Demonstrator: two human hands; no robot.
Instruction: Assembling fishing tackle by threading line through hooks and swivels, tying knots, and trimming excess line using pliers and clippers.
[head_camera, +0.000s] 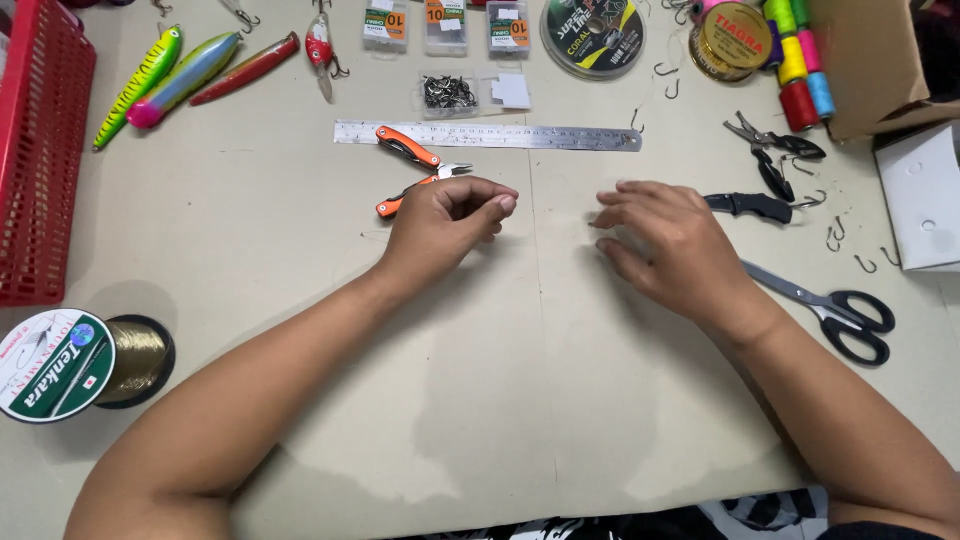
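Observation:
My left hand rests on the beige table with thumb and forefinger pinched together; anything between them is too thin to see. Just behind it lie orange folding pliers, partly hidden by the knuckles, and a steel ruler. My right hand lies palm down a short gap to the right. Its fingers are curled towards the left hand and its thumb is hidden. Its fingertips are near a black folding knife, and black-handled scissors lie by its wrist.
A red basket stands at the left edge, and a large spool of line lies at front left. Fishing lures, small hook boxes, line reels, coloured thread spools, black pliers, loose hooks and a white box fill the back and right.

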